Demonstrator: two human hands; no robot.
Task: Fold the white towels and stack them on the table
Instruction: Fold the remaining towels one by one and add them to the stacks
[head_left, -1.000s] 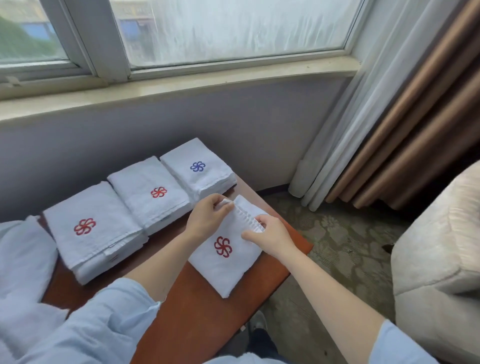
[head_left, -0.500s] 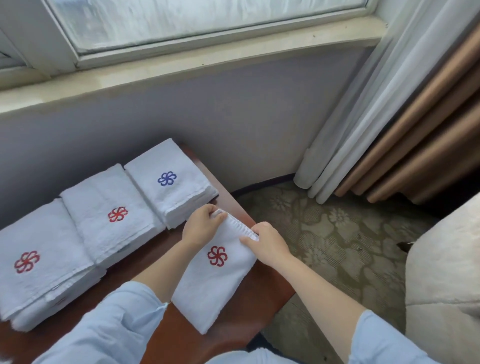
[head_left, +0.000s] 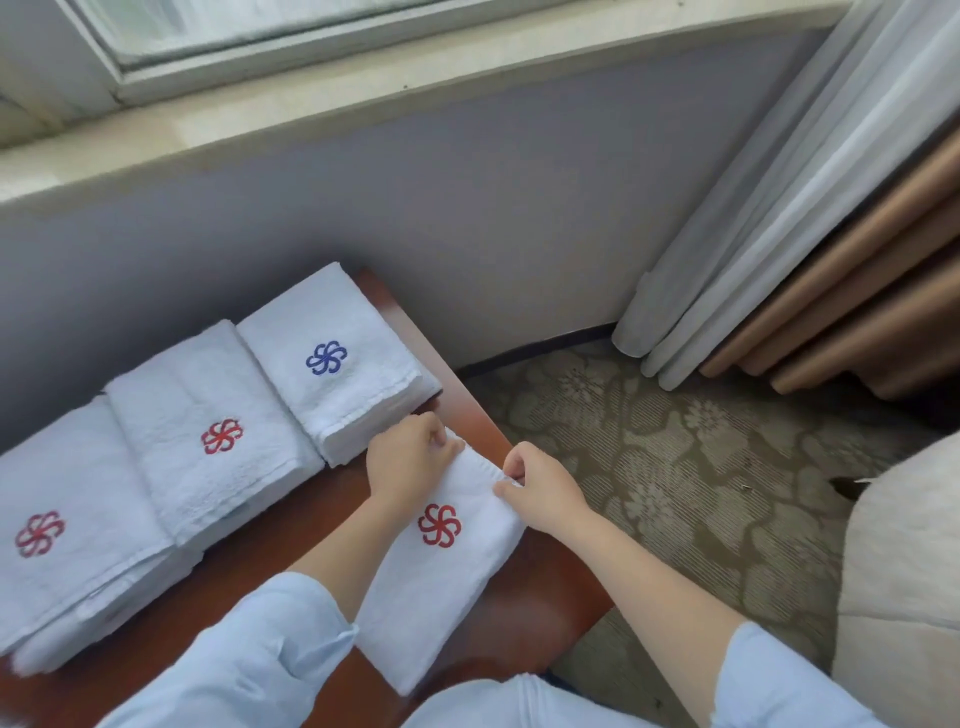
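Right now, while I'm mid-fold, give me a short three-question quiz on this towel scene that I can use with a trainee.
1. True or false: the left hand and the right hand both pinch the far edge of the front towel.
2. The logo on the rightmost pile is: A red, B blue, C green.
3. How many piles in all lie on the table behind the hands?
Key: 1 true; 2 B; 3 three.
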